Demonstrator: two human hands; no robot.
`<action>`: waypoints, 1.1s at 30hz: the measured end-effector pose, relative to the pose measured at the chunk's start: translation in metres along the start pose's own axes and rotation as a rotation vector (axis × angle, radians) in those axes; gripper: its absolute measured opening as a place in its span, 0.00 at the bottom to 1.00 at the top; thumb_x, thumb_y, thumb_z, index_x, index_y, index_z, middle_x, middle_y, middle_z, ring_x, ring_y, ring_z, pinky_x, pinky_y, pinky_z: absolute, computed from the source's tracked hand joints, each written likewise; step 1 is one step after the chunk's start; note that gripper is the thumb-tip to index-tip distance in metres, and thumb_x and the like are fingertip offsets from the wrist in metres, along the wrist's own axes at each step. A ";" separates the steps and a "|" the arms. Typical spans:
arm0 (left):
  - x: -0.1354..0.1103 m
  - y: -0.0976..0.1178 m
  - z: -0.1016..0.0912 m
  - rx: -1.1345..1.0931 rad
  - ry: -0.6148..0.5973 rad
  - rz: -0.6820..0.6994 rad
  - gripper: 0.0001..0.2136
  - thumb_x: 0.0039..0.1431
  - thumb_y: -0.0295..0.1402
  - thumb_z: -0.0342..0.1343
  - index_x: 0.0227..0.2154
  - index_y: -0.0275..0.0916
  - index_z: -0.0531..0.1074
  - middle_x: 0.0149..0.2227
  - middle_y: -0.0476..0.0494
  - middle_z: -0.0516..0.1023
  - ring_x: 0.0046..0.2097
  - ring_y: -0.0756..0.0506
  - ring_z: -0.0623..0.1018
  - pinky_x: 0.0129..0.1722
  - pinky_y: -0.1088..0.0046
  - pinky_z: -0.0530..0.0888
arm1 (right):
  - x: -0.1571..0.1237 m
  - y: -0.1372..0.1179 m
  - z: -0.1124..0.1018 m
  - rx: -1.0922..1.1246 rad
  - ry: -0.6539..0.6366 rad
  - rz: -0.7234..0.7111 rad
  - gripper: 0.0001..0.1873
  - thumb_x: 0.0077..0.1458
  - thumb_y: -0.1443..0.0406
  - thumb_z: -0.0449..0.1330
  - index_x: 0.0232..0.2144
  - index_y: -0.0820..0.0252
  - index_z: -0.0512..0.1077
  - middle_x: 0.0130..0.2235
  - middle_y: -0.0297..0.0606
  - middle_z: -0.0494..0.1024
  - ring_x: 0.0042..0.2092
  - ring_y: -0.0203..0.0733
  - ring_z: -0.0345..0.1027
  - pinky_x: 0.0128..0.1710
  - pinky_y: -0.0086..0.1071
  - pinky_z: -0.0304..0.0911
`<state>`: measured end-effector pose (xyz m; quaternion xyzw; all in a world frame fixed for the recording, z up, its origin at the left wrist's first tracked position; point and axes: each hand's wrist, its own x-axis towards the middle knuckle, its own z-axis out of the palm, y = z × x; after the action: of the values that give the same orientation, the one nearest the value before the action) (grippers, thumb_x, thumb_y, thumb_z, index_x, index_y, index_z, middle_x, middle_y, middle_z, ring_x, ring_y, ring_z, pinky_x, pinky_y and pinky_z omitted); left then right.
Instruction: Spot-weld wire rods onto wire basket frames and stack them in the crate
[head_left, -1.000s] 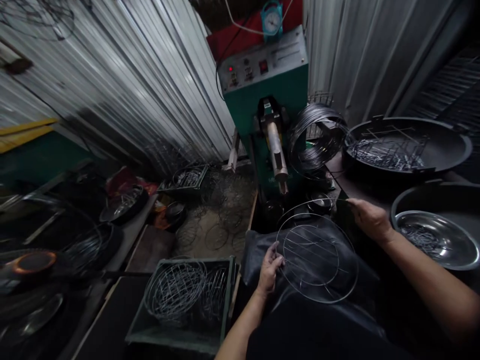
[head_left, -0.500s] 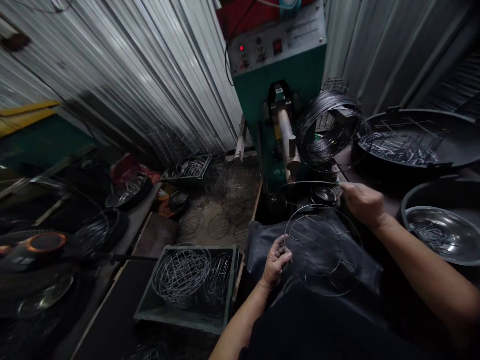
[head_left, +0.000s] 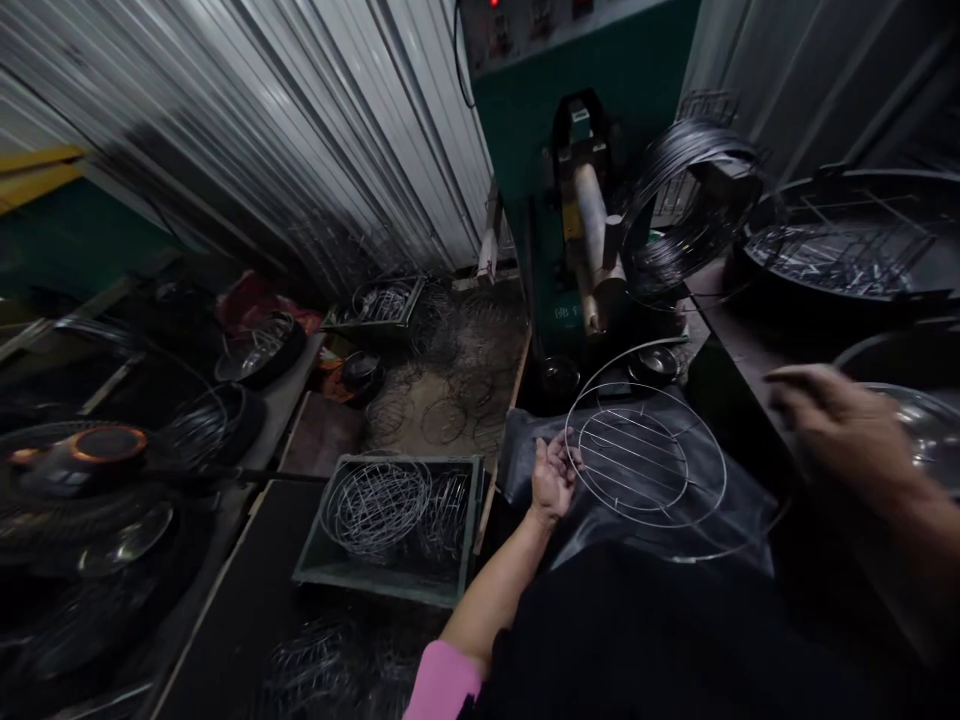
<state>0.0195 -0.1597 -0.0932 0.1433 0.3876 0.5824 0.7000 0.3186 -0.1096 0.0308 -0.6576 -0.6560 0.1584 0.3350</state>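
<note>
My left hand (head_left: pixel 555 474) grips the left rim of a round wire rack (head_left: pixel 631 452), which has two rings joined by short pins and several parallel bars across the inner ring. Below the rack, a larger wire hoop (head_left: pixel 720 556) shows in part over the dark apron cloth (head_left: pixel 525 455) on my lap. My right hand (head_left: pixel 844 420) is off to the right, away from the rack, blurred, with fingers stretched and nothing seen in them. It is close to a shiny steel bowl (head_left: pixel 919 415), partly hiding it.
Ahead stands a green machine (head_left: pixel 585 60) with metal electrode arms (head_left: pixel 592 215). A wire coil (head_left: pixel 694 205) hangs beside it. At right is a black pan (head_left: pixel 757 270) of short metal pieces. A green bin (head_left: pixel 375 572) of wire racks is at left, and wire rings (head_left: pixel 444 420) lie on the floor.
My right hand has let go of the large hoop and moved right toward the steel bowl. The left hand still holds the rack, now tilted flatter. The camera view has tipped downward.
</note>
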 end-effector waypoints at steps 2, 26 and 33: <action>-0.001 0.001 0.001 -0.024 0.008 -0.011 0.32 0.54 0.59 0.41 0.45 0.35 0.69 0.26 0.46 0.68 0.25 0.52 0.68 0.20 0.79 0.57 | 0.002 -0.001 0.037 0.089 -0.163 0.044 0.12 0.48 0.57 0.53 0.32 0.55 0.70 0.26 0.36 0.75 0.27 0.42 0.67 0.28 0.32 0.62; 0.017 0.024 0.030 -0.036 0.243 -0.115 0.08 0.55 0.34 0.56 0.33 0.33 0.69 0.23 0.53 0.66 0.16 0.60 0.53 0.22 0.79 0.63 | -0.010 0.028 0.059 0.074 -0.150 -0.204 0.20 0.53 0.54 0.56 0.45 0.57 0.69 0.42 0.45 0.76 0.40 0.47 0.71 0.40 0.37 0.65; 0.027 0.042 0.056 -0.021 0.278 -0.146 0.06 0.59 0.31 0.51 0.30 0.32 0.68 0.22 0.53 0.65 0.16 0.60 0.52 0.20 0.79 0.62 | -0.057 0.019 0.049 0.186 -0.262 -0.474 0.20 0.50 0.58 0.63 0.45 0.52 0.65 0.46 0.42 0.72 0.48 0.49 0.68 0.48 0.43 0.66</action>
<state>0.0305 -0.1089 -0.0392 0.0255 0.4840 0.5483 0.6816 0.2955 -0.1522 -0.0303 -0.4262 -0.8119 0.2186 0.3339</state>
